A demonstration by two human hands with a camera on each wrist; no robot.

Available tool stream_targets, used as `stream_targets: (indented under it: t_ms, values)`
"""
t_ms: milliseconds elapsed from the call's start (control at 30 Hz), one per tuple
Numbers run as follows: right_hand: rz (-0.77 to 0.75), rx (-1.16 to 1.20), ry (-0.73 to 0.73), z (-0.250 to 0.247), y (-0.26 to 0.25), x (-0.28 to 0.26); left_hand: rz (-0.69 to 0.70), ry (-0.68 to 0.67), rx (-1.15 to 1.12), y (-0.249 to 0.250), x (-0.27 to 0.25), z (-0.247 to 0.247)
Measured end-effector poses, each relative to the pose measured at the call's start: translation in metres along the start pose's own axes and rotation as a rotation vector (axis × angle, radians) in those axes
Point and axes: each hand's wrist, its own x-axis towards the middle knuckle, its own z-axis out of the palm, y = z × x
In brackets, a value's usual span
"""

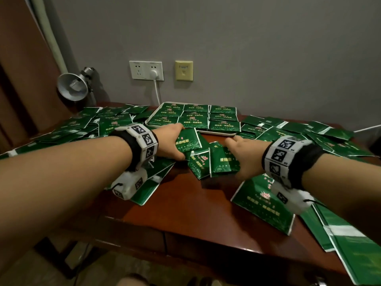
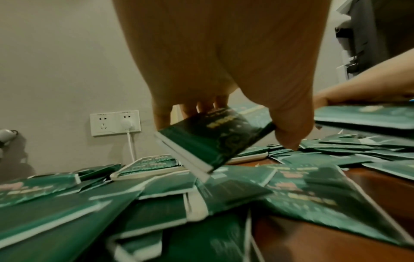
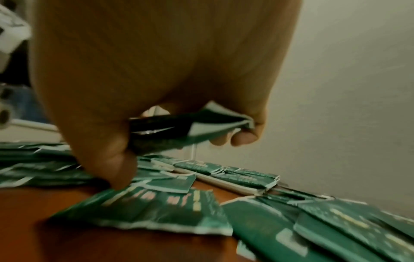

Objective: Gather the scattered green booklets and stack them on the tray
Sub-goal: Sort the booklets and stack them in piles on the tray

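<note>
Green booklets lie scattered over a brown wooden desk (image 1: pixel 185 207). At the back middle a white tray (image 1: pixel 218 133) carries neat rows of them. My left hand (image 1: pixel 172 141) grips a small stack of green booklets (image 1: pixel 188 142) just in front of the tray; the left wrist view shows this stack (image 2: pixel 210 140) tilted between fingers and thumb. My right hand (image 1: pixel 241 153) holds another bunch of booklets (image 1: pixel 220 162) beside it, pinched and bent in the right wrist view (image 3: pixel 179 131). The two bunches overlap above the desk's middle.
Loose booklets cover the desk's left side (image 1: pixel 82 124), right side (image 1: pixel 309 133) and near right corner (image 1: pixel 266 205). A metal lamp (image 1: pixel 73 85) stands at back left. A wall socket with a white plug (image 1: pixel 146 70) and cord is behind the tray.
</note>
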Motion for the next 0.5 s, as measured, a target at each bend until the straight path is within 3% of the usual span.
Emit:
stream_targets:
  t_ms: [267,500]
  values:
    - [0.218,0.172,0.075,-0.034,0.081,0.094,0.110,0.006,0.034,0.004,0.092,-0.021]
    - [0.446,0.215,0.098,-0.054,0.162,0.190,0.314,0.002,0.134,0.053,0.204,0.002]
